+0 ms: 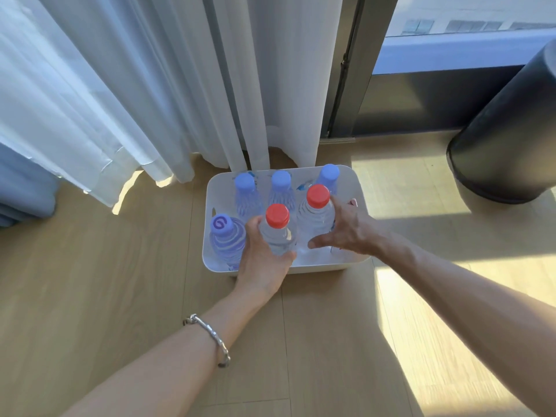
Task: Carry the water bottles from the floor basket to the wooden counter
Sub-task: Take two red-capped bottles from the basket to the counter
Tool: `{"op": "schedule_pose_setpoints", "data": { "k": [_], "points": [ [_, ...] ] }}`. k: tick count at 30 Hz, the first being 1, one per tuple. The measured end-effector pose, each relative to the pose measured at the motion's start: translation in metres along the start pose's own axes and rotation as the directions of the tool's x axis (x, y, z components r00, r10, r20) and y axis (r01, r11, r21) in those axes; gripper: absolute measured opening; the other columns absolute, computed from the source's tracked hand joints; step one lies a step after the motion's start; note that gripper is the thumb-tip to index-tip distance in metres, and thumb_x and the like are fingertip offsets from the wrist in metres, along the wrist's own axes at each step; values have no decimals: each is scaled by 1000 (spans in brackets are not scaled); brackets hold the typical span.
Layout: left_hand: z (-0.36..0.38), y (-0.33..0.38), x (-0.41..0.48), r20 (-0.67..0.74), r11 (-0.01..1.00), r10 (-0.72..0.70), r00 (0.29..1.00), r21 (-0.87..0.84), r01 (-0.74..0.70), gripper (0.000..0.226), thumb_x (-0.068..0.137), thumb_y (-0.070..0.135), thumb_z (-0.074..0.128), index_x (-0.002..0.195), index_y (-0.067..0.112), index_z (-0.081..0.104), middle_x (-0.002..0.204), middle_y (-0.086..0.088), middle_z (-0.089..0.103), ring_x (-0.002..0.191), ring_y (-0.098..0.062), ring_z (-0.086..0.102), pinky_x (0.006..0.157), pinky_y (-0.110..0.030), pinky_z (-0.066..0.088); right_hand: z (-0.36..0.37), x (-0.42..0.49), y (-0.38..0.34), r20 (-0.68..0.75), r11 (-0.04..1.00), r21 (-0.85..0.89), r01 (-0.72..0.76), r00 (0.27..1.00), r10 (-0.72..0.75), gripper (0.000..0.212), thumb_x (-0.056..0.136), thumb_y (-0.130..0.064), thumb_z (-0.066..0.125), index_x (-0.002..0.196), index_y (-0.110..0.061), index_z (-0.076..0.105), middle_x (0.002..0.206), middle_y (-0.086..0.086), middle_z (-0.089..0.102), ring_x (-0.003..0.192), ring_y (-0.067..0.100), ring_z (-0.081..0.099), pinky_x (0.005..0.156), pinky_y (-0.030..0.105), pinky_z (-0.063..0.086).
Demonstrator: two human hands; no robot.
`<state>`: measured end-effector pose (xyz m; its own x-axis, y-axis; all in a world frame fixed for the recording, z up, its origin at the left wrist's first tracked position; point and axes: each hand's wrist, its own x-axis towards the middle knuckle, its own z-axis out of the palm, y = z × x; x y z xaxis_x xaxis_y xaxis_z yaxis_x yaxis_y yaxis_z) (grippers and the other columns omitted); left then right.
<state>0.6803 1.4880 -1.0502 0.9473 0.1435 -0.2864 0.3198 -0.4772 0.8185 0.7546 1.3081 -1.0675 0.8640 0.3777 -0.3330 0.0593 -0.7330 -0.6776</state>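
Reaching left wrist: wears a silver bracelet, lower middle of the frame, well short of the basket.
Left hand: thumb on the near side and fingers curled round the far side, clamped on the near red-capped bottle.
Grip height: high on the shoulder, just under the cap, probably because only the tops stand clear of the packed neighbours.
Right hand: thumb across the front and fingers wrapped behind, closed round the far red-capped bottle.
Two hands, two bottles: apparently to carry a pair per trip.
Bottles in hand: both upright, their lower parts inside the basket; whether they are lifted off its bottom I cannot tell.
Basket: white, on the wooden floor, centre of the frame.
Purple-capped bottle: left corner, touching the left hand's fingers.
Blue-capped bottles: three along the far wall, untouched.
Curtain: upper left, behind the basket.
Black bin: right edge.
Counter: not in view.
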Motion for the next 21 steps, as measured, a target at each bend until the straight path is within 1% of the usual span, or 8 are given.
{"op": "schedule_pose_setpoints", "data": {
  "k": [3,6,8,11,14,17,19,21],
  "points": [
    [0,4,3,7,1000,-8,1000,-27,8,56,74,12,73,114,23,36,112,5,49,99,-12,53,82,-31,45,4,-5,-5,-47,999,40,-12,999,14,81,59,-49,80,128,-28,43,113,-9,57,102,16,54,93,39,46],
    [-5,9,-1,16,999,34,999,-27,-34,45,75,6,72,92,33,40,95,10,50,84,-4,53,70,-24,46,6,-11,-5,-84,994,105,15,996,-6,69,58,-49,77,119,-30,50,107,-6,63,99,16,60,86,41,52],
    [-9,12,-1,28,997,62,998,-45,-61,40,73,8,73,92,32,48,95,7,57,86,-7,58,72,-26,50,2,-12,-7,-97,993,105,47,995,-37,56,67,-38,77,116,-26,54,102,-3,65,98,16,61,80,33,53],
    [-19,26,4,53,988,68,996,-140,-60,52,67,18,77,113,22,52,101,3,64,94,-13,64,82,-37,54,-13,-11,-17,-97,980,174,101,992,-86,41,76,-30,77,110,-34,56,100,-12,65,96,3,61,79,20,53],
    [-40,50,10,22,945,89,996,-319,-78,60,69,11,83,119,19,51,91,9,66,78,3,65,75,-22,53,-36,-8,-36,-143,950,264,169,981,-134,33,81,-21,74,104,-37,57,94,-22,63,85,-17,59,71,6,44],
    [-67,75,14,39,868,121,992,-489,-86,43,71,17,80,109,19,58,80,13,69,69,7,65,64,-10,49,-55,-4,-54,-188,909,368,195,973,-132,40,71,-43,73,105,-25,62,94,-13,69,85,-5,64,75,18,46],
    [-83,86,18,60,829,104,993,-556,-54,35,67,38,74,97,22,65,83,12,71,76,2,66,72,-18,49,-62,-1,-65,-221,874,425,237,963,-154,50,65,-52,66,104,-23,62,97,-7,69,92,7,66,80,23,51],
    [-95,92,22,92,759,84,992,-651,-4,41,68,50,65,96,20,68,89,5,72,86,-11,67,86,-34,50,-66,2,-76,-254,819,510,263,956,-148,52,67,-54,62,104,-17,61,100,1,68,96,17,65,88,37,53]
  ]
}}
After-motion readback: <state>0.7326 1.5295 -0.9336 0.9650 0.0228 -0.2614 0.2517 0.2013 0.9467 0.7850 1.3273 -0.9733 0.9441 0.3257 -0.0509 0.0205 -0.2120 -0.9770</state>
